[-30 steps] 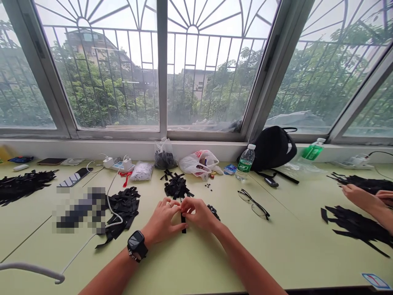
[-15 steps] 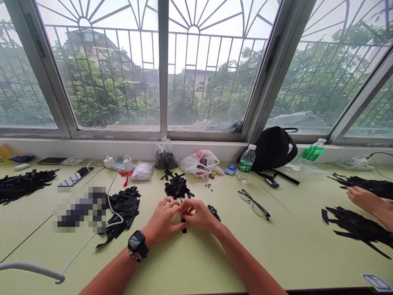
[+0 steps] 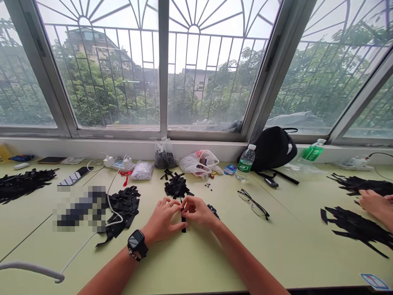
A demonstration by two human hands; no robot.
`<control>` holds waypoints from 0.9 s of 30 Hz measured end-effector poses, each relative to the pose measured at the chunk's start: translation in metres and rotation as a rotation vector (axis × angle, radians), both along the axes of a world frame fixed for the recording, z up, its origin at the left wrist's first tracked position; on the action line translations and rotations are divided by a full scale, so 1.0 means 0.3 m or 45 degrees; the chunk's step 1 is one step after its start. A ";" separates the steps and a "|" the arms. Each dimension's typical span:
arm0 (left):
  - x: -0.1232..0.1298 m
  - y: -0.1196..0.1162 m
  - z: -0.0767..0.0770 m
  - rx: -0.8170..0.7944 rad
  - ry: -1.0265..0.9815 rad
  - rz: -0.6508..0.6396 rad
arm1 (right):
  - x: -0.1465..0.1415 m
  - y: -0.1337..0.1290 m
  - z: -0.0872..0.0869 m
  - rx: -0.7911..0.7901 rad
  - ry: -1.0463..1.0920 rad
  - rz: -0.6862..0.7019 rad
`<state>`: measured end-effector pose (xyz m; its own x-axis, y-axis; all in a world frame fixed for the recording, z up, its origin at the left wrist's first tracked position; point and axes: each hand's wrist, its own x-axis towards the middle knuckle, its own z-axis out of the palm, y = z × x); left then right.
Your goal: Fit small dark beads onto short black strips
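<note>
My left hand [image 3: 163,217], with a watch at its wrist, holds a short black strip [image 3: 184,226] at the middle of the table, thumb at its left edge and index finger near its top. From the other side, my right hand [image 3: 199,212] pinches the upper part of that strip with thumb and index finger. Whether a small piece sits between the fingertips is hidden. Just beyond my hands lies a heap of black strips [image 3: 177,186]. Small shiny black pieces [image 3: 213,210] sit partly behind my right hand, and several tiny dark ones [image 3: 208,186] are scattered farther back.
Another strip pile [image 3: 124,209] is at left, crossed by a white cable [image 3: 114,207]. Glasses [image 3: 254,205], a water bottle [image 3: 246,163] and a black bag [image 3: 272,148] stand right of centre. At far right a co-worker's hand [image 3: 373,205] is among more black strips [image 3: 359,229].
My right hand's fingers have shifted slightly at the top of the strip, and more of the strip shows between my hands. The co-worker's hand has moved right and a little down.
</note>
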<state>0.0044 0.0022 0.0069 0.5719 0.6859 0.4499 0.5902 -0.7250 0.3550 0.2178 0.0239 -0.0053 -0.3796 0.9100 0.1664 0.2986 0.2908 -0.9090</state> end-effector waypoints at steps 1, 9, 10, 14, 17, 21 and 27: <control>0.000 0.000 -0.001 -0.004 0.002 0.001 | 0.002 0.002 -0.002 -0.004 0.003 0.003; 0.001 0.001 -0.007 -0.025 0.009 0.016 | 0.005 0.008 -0.004 -0.027 0.054 0.017; 0.001 0.001 -0.006 -0.029 0.009 0.014 | 0.004 0.012 -0.006 -0.045 0.066 0.020; 0.004 -0.001 -0.002 -0.054 0.008 0.015 | 0.003 0.031 -0.019 -0.142 0.117 0.036; 0.007 0.000 -0.003 -0.065 0.004 0.026 | 0.001 0.039 -0.025 -0.180 0.130 0.040; 0.007 0.007 -0.009 -0.069 -0.018 0.019 | 0.000 0.029 -0.016 -0.118 0.087 0.059; -0.001 0.022 -0.010 -0.094 -0.126 -0.009 | 0.016 0.002 0.020 0.045 -0.042 0.122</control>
